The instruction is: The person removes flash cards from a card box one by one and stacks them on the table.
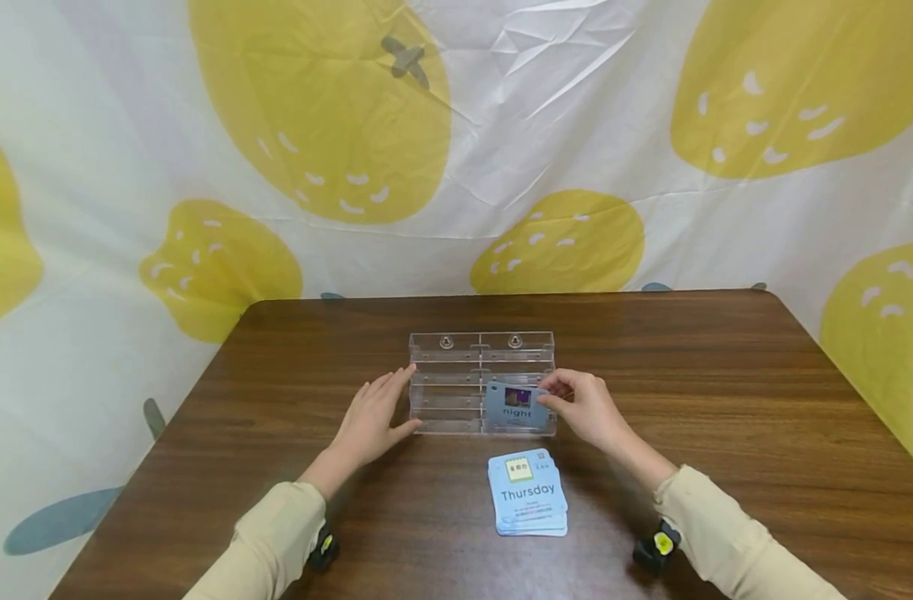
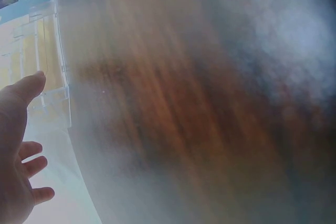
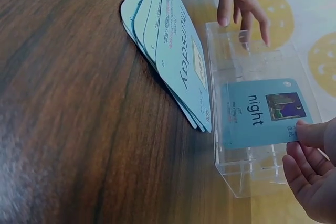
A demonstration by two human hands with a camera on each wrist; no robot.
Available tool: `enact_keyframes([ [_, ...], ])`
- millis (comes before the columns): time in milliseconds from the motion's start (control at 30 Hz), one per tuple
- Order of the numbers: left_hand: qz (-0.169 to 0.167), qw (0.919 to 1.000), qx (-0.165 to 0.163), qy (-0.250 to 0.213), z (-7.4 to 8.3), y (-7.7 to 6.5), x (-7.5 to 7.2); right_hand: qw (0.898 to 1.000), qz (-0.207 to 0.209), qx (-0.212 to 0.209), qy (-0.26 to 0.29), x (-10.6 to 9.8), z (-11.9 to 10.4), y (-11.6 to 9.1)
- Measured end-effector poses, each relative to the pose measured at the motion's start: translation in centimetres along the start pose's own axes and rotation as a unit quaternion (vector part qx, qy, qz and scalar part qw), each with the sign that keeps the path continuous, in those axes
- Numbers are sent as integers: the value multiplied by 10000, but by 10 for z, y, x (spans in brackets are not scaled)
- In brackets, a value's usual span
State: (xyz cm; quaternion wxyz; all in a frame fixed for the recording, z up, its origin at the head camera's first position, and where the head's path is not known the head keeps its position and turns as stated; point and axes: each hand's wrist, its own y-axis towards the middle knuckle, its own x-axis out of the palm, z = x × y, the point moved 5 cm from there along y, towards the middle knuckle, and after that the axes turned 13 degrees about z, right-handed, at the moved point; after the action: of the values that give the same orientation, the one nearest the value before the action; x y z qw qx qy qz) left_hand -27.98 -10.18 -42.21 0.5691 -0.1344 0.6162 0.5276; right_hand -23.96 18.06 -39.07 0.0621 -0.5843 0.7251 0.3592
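My right hand (image 1: 585, 408) pinches the upper right corner of a blue flashcard (image 3: 262, 111) reading "night". That card stands at the lower right compartment of a clear plastic rack (image 1: 446, 379), its lower part behind the transparent front. At the rack's left side, my left hand (image 1: 371, 418) has its fingers spread, with fingertips and thumb right at the edge and nothing held. In the left wrist view the thumb (image 2: 32, 85) lies against the rack's end. A stack of blue flashcards (image 1: 529, 492), "Thursday" on top, lies in front of the rack.
The rack and cards are on a brown wood-grain table (image 1: 689, 350). Behind it hangs a white cloth (image 1: 336, 258) printed with yellow fruit. Black wrist devices (image 1: 656, 546) sit at both sleeves.
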Motion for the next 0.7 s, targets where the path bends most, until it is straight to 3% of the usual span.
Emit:
enact_keyframes([
  [700,-23,9999,-73,-80,2,1,-3,9993,140,-152,327,-9,-9,-3],
])
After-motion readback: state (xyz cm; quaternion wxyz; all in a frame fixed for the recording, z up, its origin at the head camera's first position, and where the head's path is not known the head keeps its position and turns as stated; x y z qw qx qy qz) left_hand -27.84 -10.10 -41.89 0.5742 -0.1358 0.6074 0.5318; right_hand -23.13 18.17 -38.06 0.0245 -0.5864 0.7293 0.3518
